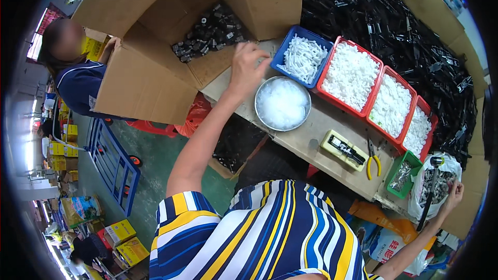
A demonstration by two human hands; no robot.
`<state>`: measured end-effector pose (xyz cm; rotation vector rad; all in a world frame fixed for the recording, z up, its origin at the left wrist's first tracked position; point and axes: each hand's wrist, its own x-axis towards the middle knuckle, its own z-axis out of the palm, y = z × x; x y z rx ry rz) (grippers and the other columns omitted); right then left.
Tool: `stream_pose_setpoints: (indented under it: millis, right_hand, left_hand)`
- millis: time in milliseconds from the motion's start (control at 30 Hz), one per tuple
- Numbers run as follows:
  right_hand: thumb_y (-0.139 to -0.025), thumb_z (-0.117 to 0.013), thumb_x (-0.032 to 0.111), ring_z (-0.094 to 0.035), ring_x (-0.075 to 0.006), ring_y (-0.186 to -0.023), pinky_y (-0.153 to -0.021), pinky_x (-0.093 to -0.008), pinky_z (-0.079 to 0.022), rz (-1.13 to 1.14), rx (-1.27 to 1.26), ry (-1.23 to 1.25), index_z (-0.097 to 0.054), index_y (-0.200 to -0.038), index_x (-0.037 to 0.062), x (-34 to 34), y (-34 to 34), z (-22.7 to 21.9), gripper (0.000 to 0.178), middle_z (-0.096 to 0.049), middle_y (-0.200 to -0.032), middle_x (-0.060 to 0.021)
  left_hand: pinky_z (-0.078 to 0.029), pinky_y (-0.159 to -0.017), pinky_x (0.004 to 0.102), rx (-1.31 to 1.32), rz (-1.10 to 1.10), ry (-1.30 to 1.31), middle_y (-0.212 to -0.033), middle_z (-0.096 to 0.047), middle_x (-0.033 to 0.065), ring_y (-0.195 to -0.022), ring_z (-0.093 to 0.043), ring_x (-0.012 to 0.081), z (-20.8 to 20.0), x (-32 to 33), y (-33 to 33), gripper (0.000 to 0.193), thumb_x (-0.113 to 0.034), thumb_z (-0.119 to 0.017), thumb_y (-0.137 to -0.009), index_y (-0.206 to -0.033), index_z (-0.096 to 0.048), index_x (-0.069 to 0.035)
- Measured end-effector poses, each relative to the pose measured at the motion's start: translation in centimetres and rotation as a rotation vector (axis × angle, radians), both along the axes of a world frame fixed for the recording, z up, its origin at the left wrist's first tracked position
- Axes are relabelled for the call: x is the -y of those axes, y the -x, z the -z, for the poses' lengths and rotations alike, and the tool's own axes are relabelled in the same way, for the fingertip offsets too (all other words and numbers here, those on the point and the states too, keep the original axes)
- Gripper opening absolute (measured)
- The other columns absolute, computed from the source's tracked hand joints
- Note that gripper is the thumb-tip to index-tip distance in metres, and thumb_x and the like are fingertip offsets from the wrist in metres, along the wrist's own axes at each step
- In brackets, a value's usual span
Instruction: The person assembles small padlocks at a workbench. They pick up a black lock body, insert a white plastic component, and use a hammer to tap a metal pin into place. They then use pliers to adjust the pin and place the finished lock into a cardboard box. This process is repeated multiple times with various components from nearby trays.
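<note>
Up close, the person in the striped shirt (pixel 270 228) reaches out both ways along the workbench (pixel 311 135). Their left hand (pixel 248 67) is stretched to the far left, fingers loosely curled and spread, holding nothing that I can see; it hovers at the lip of the open cardboard box (pixel 155 57), just beside the heap of small black parts (pixel 210 33) lying in it, and just left of the round metal bowl (pixel 282 103) full of clear white pieces. Their right hand (pixel 454 193) is at the far right end of the bench, pressed against a white plastic bag (pixel 436 186) of dark small parts; whether the fingers are gripping the bag's edge I cannot tell. A black hammer-like tool (pixel 429 192) stands in front of that bag.

Beyond the bowl sits a blue tray (pixel 290 41) of white plastic pieces, then a row of red trays (pixel 374 85) heaped with more white pieces, running off to the right. Nearer along the bench lie a yellow block fixture (pixel 344 149), yellow-handled pliers (pixel 372 161) and a small green bin (pixel 404 173) with a clear packet in it. A big pile of black strips (pixel 404 26) covers the far side.

Off to the left, another person in a dark top (pixel 78 85) sits behind the box, with a blue cart (pixel 111 163) on the green floor near them.
</note>
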<state>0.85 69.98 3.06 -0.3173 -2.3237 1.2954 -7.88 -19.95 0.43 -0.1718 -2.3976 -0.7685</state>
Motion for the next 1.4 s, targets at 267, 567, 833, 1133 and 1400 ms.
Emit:
stream_pose_setpoints:
  millis: [267,567,833,1133,1400]
  right_hand:
    - [-0.100,-0.062,0.019,-0.066,-0.0102,-0.077,-0.074,-0.0219,-0.053,-0.059,-0.006,0.086,-0.060,-0.105,0.0038,9.2,0.9,-2.7,0.016,-0.070,-0.103,-0.0081]
    - [-0.102,-0.059,0.025,-0.066,-0.0107,-0.074,-0.072,-0.0223,-0.052,-0.025,-0.008,0.094,-0.057,-0.108,0.0056,14.3,-1.2,-3.5,0.020,-0.070,-0.100,-0.0085]
    - [-0.102,-0.059,0.026,-0.069,-0.0127,-0.073,-0.068,-0.0223,-0.053,-0.061,-0.073,0.144,-0.056,-0.108,0.0064,16.7,0.3,-2.2,0.020,-0.072,-0.096,-0.0102]
    - [-0.101,-0.061,0.021,-0.058,-0.0062,-0.065,-0.061,-0.0198,-0.047,-0.139,-0.071,0.045,-0.060,-0.111,0.0038,22.0,2.5,-3.4,0.020,-0.065,-0.084,-0.0031]
    - [-0.101,-0.060,0.014,-0.058,-0.0059,-0.068,-0.062,-0.0199,-0.047,-0.211,-0.028,-0.038,-0.060,-0.119,0.0004,25.6,4.0,-3.3,0.023,-0.064,-0.083,-0.0034]
  left_hand:
    - [-0.048,-0.090,0.0398,0.090,0.289,0.169,-0.089,-0.065,0.0100,-0.099,-0.057,0.0298,0.4,-5.2,5.4,0.012,-0.009,-0.078,-0.072,-0.083,-0.076,-0.007]
    - [-0.049,-0.082,0.0415,0.011,0.214,0.020,-0.090,-0.067,0.0133,-0.089,-0.062,0.0288,-0.3,-5.6,8.2,0.013,-0.011,-0.070,-0.085,-0.089,-0.066,0.000]
    - [-0.055,-0.063,0.0250,0.387,0.345,-1.093,-0.083,-0.067,0.0087,-0.067,-0.068,0.0166,-3.4,-6.7,8.4,0.018,-0.016,-0.064,-0.098,-0.095,-0.059,0.001]
    - [-0.051,-0.068,0.0212,0.395,0.270,-0.946,-0.086,-0.070,0.0033,-0.075,-0.064,0.0081,-4.1,-4.3,3.7,0.016,-0.004,-0.073,-0.088,-0.102,-0.071,0.002]
    - [-0.053,-0.066,0.0211,0.373,0.252,-0.593,-0.094,-0.065,0.0045,-0.075,-0.066,0.0088,-5.5,-0.5,-2.2,0.018,0.001,-0.070,-0.087,-0.104,-0.072,0.005]
